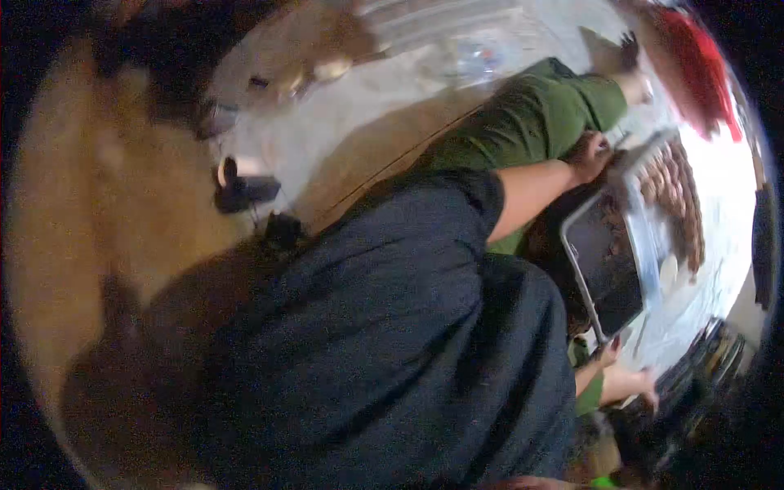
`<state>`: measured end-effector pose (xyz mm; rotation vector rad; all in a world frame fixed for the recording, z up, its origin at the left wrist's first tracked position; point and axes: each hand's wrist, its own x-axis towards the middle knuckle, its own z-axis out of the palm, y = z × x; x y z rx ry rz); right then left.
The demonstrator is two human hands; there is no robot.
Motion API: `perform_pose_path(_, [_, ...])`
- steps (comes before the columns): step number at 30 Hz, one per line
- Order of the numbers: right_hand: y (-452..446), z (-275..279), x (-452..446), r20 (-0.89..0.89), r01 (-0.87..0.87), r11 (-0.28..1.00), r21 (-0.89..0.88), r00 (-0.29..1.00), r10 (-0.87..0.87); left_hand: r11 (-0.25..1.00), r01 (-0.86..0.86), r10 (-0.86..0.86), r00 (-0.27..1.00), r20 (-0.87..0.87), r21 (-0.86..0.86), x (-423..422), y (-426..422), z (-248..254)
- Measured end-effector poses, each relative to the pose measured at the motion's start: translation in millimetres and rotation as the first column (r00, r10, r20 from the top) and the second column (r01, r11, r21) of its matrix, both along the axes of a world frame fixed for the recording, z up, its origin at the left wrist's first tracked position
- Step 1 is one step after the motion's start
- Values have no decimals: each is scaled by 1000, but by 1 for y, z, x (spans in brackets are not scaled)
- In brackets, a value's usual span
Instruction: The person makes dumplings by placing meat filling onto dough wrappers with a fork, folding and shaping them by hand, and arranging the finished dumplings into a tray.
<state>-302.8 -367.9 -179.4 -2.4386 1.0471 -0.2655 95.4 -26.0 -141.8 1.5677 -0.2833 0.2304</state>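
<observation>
The view is tilted and blurred. My left hand (590, 157) reaches out from a black sleeve, beside the upper end of a dark tray (600, 265) with a pale metal rim. Its fingers are curled, but what they hold, if anything, is unclear. My right hand (609, 354) is closed at the tray's lower corner, its fingers on the rim. The tray lies between two outstretched legs in green trousers (531, 114). Right beside it is a shallow, light-coloured container (641, 237). Brown, lumpy pieces (674, 188) lie in rows on a pale surface beyond.
A red cloth-like thing (694, 69) hangs at the upper right. Small dark objects (245, 188) lie on the floor (90, 212) at left. Something clear, like a plastic wrapper (480, 61), lies near the top. Dark clutter (702, 367) fills the lower right.
</observation>
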Motion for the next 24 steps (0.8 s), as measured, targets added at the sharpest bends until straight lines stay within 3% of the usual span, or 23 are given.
perform_pose_path(1, [6,4,-5,-9,24,1000,1,1000,-24,988,38,-64,982,-176,-148,13,-25,-23])
perform_pose_path(3, [21,18,0,-26,38,999,2,999,-38,980,-192,183,972,146,48,16,-32,-33])
perform_pose_path(4, [27,25,4,-34,31,1000,4,999,-30,984,-94,82,993,80,154,15,-30,-33])
perform_pose_path(5, [31,25,4,-43,28,1000,11,999,-28,994,-101,100,994,-41,-32,12,-32,-29])
perform_pose_path(8, [40,31,18,-77,-14,1000,17,997,15,990,-137,133,984,116,27,21,-35,-31])
perform_pose_path(9, [44,34,23,-88,-29,999,16,996,30,947,-31,42,999,27,-319,34,-53,-47])
perform_pose_path(10, [46,37,28,-99,-43,999,20,994,45,852,-51,-7,994,-108,-522,38,-62,-44])
perform_pose_path(12, [49,41,35,-113,-60,998,21,992,62,470,-233,-101,944,-314,-851,45,-78,-36])
perform_pose_path(13, [49,43,38,-119,-66,998,25,991,68,781,-179,108,982,-154,-598,46,-81,-49])
perform_pose_path(14, [50,43,40,-125,-74,997,29,989,77,952,-205,228,970,82,-227,47,-84,-61])
perform_pose_path(20, [51,47,49,-145,-109,994,31,983,112,799,94,-171,982,-75,-593,66,-120,-114])
perform_pose_path(22, [51,45,49,-148,-112,993,30,982,116,860,59,-117,990,-84,-506,60,-121,-111])
perform_pose_path(24, [50,43,51,-152,-115,993,30,981,118,972,-141,142,990,-10,-190,38,-73,-56])
